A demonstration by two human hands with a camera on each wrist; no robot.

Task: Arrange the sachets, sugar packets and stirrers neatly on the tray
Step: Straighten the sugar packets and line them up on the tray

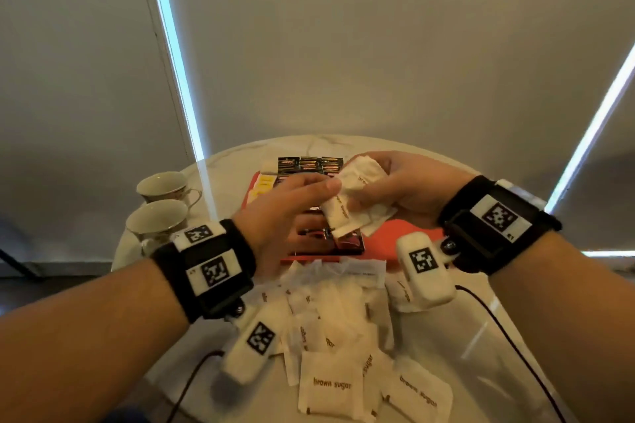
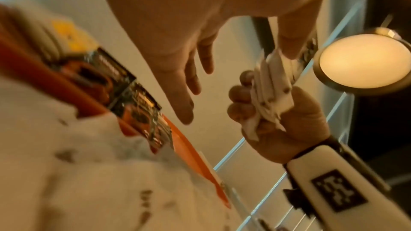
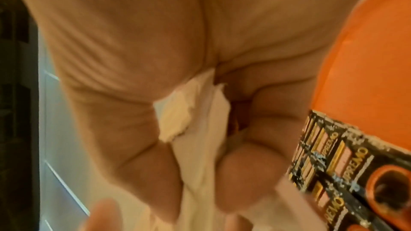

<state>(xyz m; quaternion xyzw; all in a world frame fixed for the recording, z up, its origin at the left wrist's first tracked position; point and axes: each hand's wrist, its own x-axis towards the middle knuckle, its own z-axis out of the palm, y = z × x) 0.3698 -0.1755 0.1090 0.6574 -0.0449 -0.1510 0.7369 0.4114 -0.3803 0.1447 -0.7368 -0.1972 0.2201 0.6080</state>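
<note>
Orange tray [image 1: 417, 233] mostly hidden behind both hands, mid-frame in head view. Dark coffee sachets [image 3: 347, 173] cut off at right wrist view's lower right edge. Loose sugar packets [image 2: 66, 173] just a blur, lower left of left wrist view. Stirrers: can't tell.

Dim, warm-tinted wrist views (blurred); edges warped.

Two teacups [image 1: 161, 206] sit side by side at the left edge of the round white surface [image 1: 481, 330]; pale blinds [image 1: 378, 45] hang behind, daylight showing through the gaps.
</note>
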